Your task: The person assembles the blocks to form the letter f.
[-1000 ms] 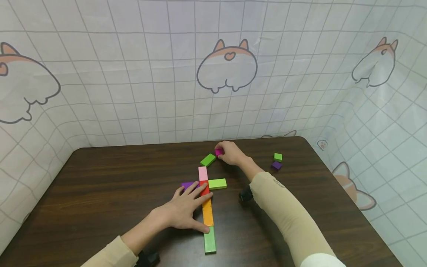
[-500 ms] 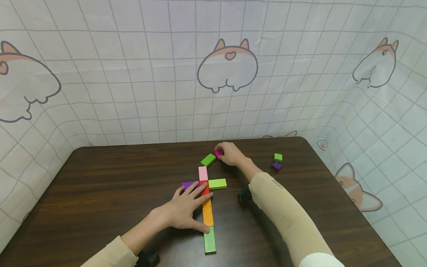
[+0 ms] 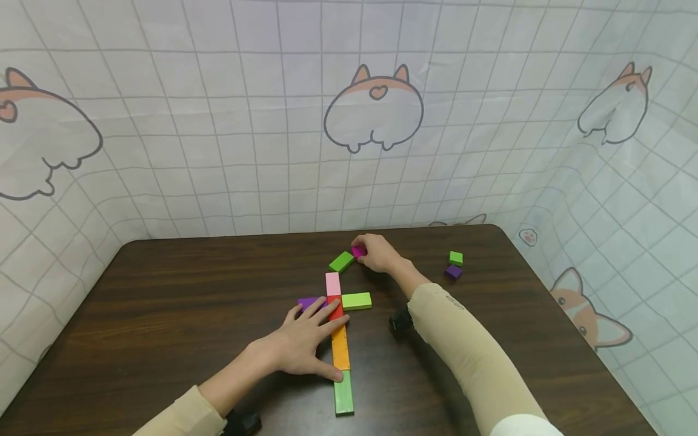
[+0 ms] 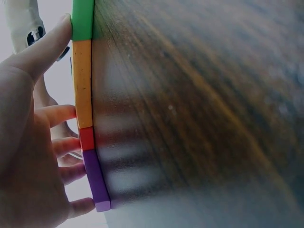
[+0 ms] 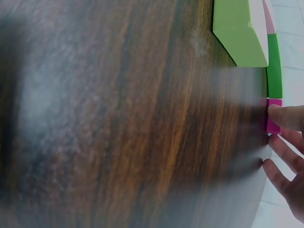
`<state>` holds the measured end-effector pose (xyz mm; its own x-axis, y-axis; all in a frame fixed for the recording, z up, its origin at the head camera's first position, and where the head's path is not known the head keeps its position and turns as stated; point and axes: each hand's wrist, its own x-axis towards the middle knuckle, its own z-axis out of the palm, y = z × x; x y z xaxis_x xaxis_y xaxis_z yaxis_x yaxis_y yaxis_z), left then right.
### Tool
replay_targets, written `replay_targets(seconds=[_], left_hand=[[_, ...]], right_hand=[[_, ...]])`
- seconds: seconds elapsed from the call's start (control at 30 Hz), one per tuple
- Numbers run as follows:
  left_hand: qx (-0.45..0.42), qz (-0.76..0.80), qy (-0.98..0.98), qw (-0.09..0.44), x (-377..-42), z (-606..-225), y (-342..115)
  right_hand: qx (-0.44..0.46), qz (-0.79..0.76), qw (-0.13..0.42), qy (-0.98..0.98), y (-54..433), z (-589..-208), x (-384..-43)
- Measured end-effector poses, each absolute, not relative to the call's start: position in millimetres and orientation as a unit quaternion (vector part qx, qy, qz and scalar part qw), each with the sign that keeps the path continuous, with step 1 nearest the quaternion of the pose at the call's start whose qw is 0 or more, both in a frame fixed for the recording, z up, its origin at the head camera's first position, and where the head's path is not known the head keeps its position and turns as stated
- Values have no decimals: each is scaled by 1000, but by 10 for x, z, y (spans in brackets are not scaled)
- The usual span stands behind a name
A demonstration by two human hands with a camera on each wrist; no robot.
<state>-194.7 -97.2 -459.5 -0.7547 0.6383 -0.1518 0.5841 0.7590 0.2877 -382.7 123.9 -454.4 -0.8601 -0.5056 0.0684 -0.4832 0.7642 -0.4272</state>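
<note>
My left hand (image 3: 297, 344) lies spread over a line of blocks, its fingertips on the purple block (image 4: 96, 180), the red block (image 4: 87, 138) and the orange block (image 4: 83, 85). Its thumb touches the green block (image 3: 343, 393) at the near end. Farther back, my right hand (image 3: 378, 252) pinches a small magenta block (image 3: 358, 251) between thumb and fingers. That block sits at the end of a slanted bright green block (image 3: 341, 261); in the right wrist view the two meet end to end. A pink block (image 3: 333, 283) tops the line, and a lime block (image 3: 357, 301) extends right from the red one.
On the right of the dark wooden table (image 3: 180, 290) are a small green block (image 3: 455, 258) and a dark purple block (image 3: 454, 272), close together. Behind the table's back edge hangs a white gridded curtain (image 3: 245, 151) with dog drawings.
</note>
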Motion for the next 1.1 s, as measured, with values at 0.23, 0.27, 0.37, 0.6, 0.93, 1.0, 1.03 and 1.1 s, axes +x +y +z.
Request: replay_targets(seconds=[0.23,0.27,0.37,0.6,0.93,1.0,1.03,1.1], left_hand=[[328,114,930,119,-1954,-4593,-966],[328,115,930,119,-1953,-4593,-965],[329,116,930,119,-1949,-4597,-966],[334,116,928,116,-1956,-4608,-966],[332,110,930,115,-1949,-4612,-967],[332,109,930,115,-1946,-4617,-968],[331,109,930,115,-1945,-4617,-968],[331,109,930,115,-1943,-4618,-969]], right_hand=[[-266,-236,26,934,1329,-4547,-3827],[-266,-234,29,935,1347,-4548,-3827],[-271,-225,34,935,1411,-4529,-3813],[-281,-220,38,933,1612,-4480,-3777],[-280,-219,22,935,2007,-4437,-3737],[-266,-228,27,936,2095,-4409,-3731],[-259,-232,27,937,2141,-4400,-3730],[-250,-239,25,938,2235,-4387,-3730]])
